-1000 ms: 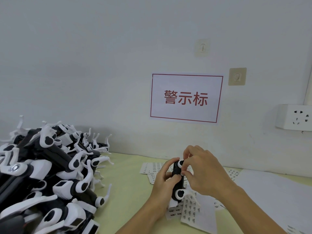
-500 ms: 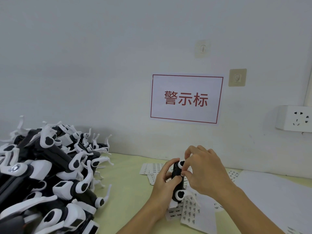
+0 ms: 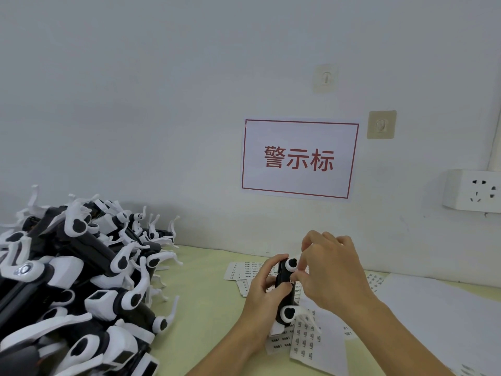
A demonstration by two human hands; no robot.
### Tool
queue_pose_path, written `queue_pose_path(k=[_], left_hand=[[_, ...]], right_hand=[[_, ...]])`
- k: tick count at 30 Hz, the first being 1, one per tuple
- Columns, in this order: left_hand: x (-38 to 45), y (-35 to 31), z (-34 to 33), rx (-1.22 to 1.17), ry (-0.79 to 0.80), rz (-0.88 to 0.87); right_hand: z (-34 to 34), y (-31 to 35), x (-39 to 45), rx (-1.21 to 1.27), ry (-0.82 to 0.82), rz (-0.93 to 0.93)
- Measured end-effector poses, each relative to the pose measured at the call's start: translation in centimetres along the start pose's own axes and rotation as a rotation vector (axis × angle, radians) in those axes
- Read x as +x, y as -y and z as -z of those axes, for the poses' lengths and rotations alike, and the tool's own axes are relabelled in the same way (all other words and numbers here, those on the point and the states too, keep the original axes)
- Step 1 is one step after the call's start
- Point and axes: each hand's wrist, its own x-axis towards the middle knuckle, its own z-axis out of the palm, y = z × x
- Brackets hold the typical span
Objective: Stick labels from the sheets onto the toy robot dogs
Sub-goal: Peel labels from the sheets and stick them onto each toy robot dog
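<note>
Both hands grip one toy robot dog above label sheets.

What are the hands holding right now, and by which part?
The left hand grips one toy robot dog round its black body. The right hand has its fingertips at the dog's upper right side; whether they pinch a label cannot be told.

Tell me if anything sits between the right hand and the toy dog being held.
Nothing visible does. The right hand has its fingertips on the toy dog, which the left hand grips above the label sheets. Whether a label is under the fingertips cannot be seen.
</note>
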Motion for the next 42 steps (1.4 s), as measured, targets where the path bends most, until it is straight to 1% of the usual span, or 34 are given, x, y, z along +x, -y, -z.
queue_pose_path(k=[3, 8, 10, 13, 17, 22, 26, 31, 36, 42], left_hand=[[0.1, 0.2, 0.1, -0.016, 0.012, 0.002], [0.2, 0.2, 0.3, -0.071, 0.017, 0.001], [0.3, 0.3, 0.3, -0.079, 0.003, 0.003], [0.6, 0.5, 0.4, -0.085, -0.024, 0.024], [1.0, 0.6, 0.3, -0.119, -0.071, 0.046], [1.2, 0.7, 0.3, -0.174, -0.093, 0.074], [1.1, 0.5, 0.4, -0.223, -0.059, 0.066], [1.1, 0.9, 0.5, -0.2, -0.033, 0.038], [1.1, 0.8, 0.6, -0.267, -0.018, 0.049], [0.6, 0.6, 0.7, -0.223, 0.024, 0.034]], right_hand=[[0.1, -0.4, 0.2, 0.044, 0.009, -0.057], [-0.3, -1.7, 0.1, 0.382, 0.056, -0.104], [-0.6, -2.0, 0.1, 0.473, 0.075, -0.113], [-1.2, -1.9, 0.0, 0.565, 0.146, -0.098], [-2.1, -1.4, -0.2, 0.606, 0.21, -0.072], [-2.3, -1.2, -0.3, 0.651, 0.218, -0.078], [-2.0, -1.2, -0.2, 0.703, 0.207, -0.118], [-2.1, -1.1, -0.4, 0.735, 0.206, -0.143], [-2.2, -1.3, -0.3, 0.757, 0.199, -0.164], [-2.2, -1.2, -0.1, 0.813, 0.183, -0.193]])
